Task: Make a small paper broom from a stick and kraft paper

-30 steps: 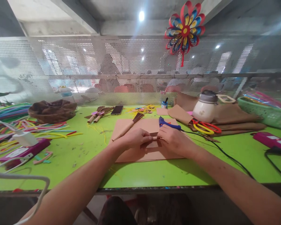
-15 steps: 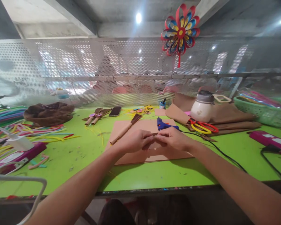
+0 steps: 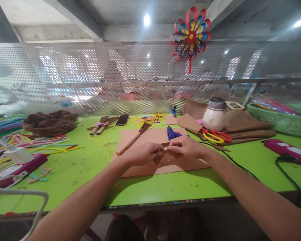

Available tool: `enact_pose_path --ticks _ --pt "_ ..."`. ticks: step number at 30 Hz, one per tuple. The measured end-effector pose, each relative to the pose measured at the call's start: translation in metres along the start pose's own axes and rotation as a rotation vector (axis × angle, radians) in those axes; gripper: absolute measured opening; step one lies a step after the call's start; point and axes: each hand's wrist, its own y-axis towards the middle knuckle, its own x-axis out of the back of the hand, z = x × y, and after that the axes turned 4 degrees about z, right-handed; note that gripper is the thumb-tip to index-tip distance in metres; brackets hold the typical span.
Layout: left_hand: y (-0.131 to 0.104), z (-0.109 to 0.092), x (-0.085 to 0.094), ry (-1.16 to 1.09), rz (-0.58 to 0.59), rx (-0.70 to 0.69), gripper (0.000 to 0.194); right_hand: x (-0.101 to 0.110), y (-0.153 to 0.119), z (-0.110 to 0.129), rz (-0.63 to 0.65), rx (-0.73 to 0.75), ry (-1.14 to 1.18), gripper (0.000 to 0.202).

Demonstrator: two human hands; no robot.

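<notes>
My left hand point(image 3: 147, 154) and my right hand point(image 3: 185, 146) meet over a brown cardboard sheet point(image 3: 136, 171), fingers pinched close together. Between them is a small folded brown paper piece point(image 3: 165, 144), with fine lines along its edge; the fingers cover most of it. A rolled brown paper stick with a fringed end point(image 3: 132, 140) lies on the cardboard, left of the hands. Just behind my right hand rests a blue glue gun point(image 3: 172, 133), its black cord running off to the right.
At the back left are two finished paper brooms point(image 3: 100, 126), a phone point(image 3: 122, 120) and a brown cloth bag point(image 3: 51, 122). Colourful pipe cleaners point(image 3: 50, 147) and a purple power strip point(image 3: 20, 169) lie left. A white jar point(image 3: 213, 117), scissors point(image 3: 215, 136) and a green basket point(image 3: 278, 120) stand right.
My fingertips have drawn slightly apart, and more of the brown paper piece shows between them. The whole view has shifted a little; the things on the table have stayed put.
</notes>
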Motion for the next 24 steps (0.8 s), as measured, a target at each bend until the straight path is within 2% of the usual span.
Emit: enact_pose_path --ticks 4,9,18,24 --pt "0.001 -0.003 -0.001 0.046 -0.045 0.003 0.031 -0.003 0.001 0.002 -0.049 0.073 -0.090 0.025" --pt "-0.001 -0.005 0.002 0.094 -0.057 0.013 0.034 -0.007 0.000 0.006 -0.085 0.025 -0.079 0.029" --pt "-0.002 -0.004 0.007 0.011 -0.044 0.013 0.035 -0.001 0.004 -0.003 -0.105 0.005 0.267 0.035" --pt "0.000 0.001 0.009 -0.094 -0.057 0.035 0.033 0.007 0.006 -0.010 -0.138 -0.038 0.321 0.034"
